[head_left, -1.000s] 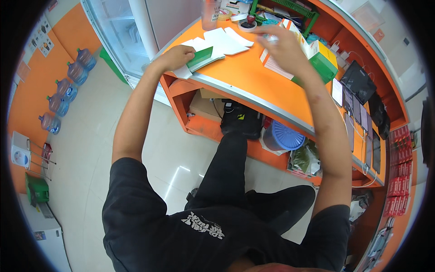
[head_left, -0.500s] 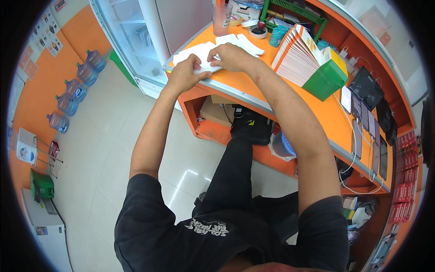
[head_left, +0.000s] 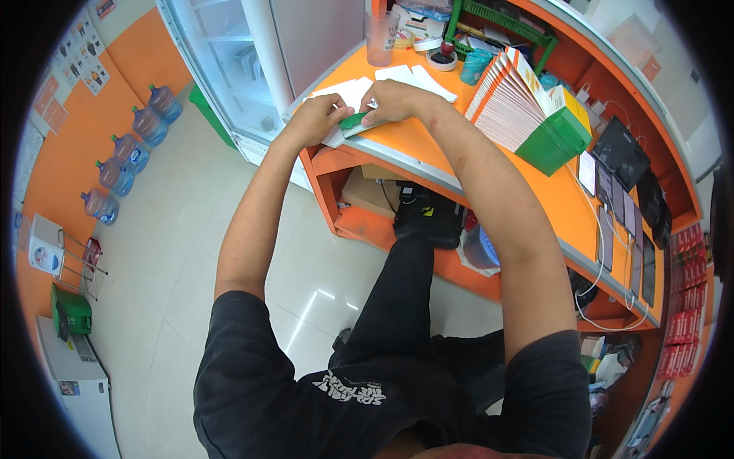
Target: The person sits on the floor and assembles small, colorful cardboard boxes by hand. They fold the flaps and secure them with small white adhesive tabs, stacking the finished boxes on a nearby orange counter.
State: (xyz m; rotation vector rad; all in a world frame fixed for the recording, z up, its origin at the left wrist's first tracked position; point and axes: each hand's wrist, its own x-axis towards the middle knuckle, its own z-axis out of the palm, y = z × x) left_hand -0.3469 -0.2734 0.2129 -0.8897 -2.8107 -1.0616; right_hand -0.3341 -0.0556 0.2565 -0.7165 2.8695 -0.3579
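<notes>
At the desk's near left edge, my left hand (head_left: 315,122) pinches one side of a thin green-and-white folded card (head_left: 352,121). My right hand (head_left: 388,102) grips the card's other side, its fingers curled and a small white bit showing between them. Several loose white paper pieces (head_left: 413,77) lie on the orange desk (head_left: 428,126) beyond and under my hands. To the right of my right hand stands a fanned row of white-and-orange cards or booklets (head_left: 501,103), against a green-and-yellow box (head_left: 552,144).
A clear plastic cup (head_left: 379,38), tape rolls and a stamp (head_left: 442,53) stand at the desk's back. Phones (head_left: 612,191) with white cables lie to the right. A glass-door fridge (head_left: 229,69) borders the desk's left. Water bottles (head_left: 130,153) line the wall.
The card between my hands now shows a green face where only white showed before. My hands have shifted slightly, and the whole view has moved a little.
</notes>
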